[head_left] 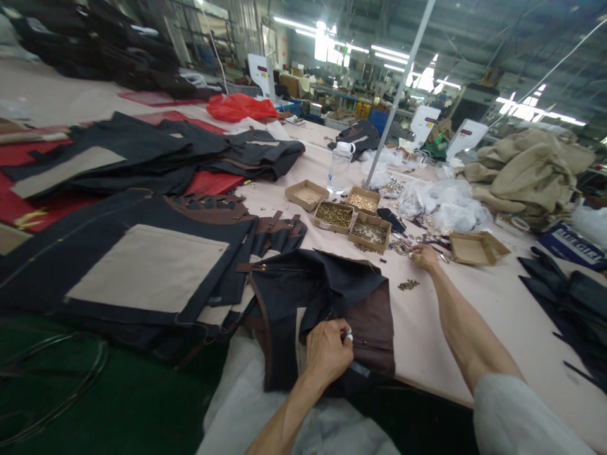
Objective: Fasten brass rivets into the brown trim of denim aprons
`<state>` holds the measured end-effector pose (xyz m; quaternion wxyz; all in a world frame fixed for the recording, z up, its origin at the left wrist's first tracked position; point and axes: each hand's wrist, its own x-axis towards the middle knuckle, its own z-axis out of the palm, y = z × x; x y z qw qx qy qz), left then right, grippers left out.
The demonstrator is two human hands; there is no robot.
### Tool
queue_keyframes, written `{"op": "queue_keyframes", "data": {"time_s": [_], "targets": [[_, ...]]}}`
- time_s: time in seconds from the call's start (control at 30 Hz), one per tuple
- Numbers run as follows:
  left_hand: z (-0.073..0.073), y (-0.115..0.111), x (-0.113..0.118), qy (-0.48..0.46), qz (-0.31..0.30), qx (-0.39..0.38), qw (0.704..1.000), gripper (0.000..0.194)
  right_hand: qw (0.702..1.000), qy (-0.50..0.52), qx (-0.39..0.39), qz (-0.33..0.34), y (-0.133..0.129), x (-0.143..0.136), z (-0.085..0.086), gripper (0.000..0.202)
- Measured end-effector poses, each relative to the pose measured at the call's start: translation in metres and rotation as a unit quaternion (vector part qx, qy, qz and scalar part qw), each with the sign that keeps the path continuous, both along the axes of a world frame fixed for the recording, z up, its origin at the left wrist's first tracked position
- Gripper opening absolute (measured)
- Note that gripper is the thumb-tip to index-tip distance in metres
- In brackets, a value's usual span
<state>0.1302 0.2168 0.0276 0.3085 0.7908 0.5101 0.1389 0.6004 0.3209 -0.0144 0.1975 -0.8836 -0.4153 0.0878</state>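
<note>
My left hand [329, 351] is closed on a dark garment [289, 297] with brown panels, which hangs partly over the table's front edge onto my lap. A white wrap shows on one of its fingers. Stretched out to the right, my right hand [425, 258] has its fingertips pinched together among loose metal hardware [403, 245]. What lies between those fingertips is too small to make out. Just in front of that hand is a small pile of bronze-coloured metal pieces [408, 285]. To the left lies a stack of dark garments [109, 218] with a beige pocket [152, 265] on top.
Cardboard trays of small metal parts [333, 215] stand mid-table beside a clear bottle [339, 167] and a slanted pole [401, 88]. A cardboard box [474, 248], plastic bags [446, 205], beige cloth [531, 167] and dark pieces [573, 303] lie on the right.
</note>
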Motion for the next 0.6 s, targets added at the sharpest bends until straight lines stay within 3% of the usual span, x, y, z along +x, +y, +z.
{"op": "queue_keyframes", "data": {"time_s": [0.13, 0.3, 0.47, 0.6], "targets": [[0.001, 0.001, 0.0, 0.007, 0.004, -0.011, 1.0, 0.015, 0.999, 0.041, -0.031, 0.003, 0.009, 0.0, 0.009, 0.025], [0.002, 0.002, -0.002, -0.003, -0.003, -0.016, 1.0, 0.015, 0.998, 0.046, 0.037, 0.003, -0.007, -0.016, 0.023, 0.01], [0.0, 0.003, -0.004, -0.042, 0.011, -0.038, 0.998, 0.025, 0.986, 0.096, 0.133, -0.003, -0.052, -0.053, 0.032, 0.023], [0.003, 0.007, -0.005, -0.098, 0.019, -0.072, 0.992, 0.028, 0.961, 0.21, 0.176, 0.04, -0.102, -0.116, 0.041, 0.033]]}}
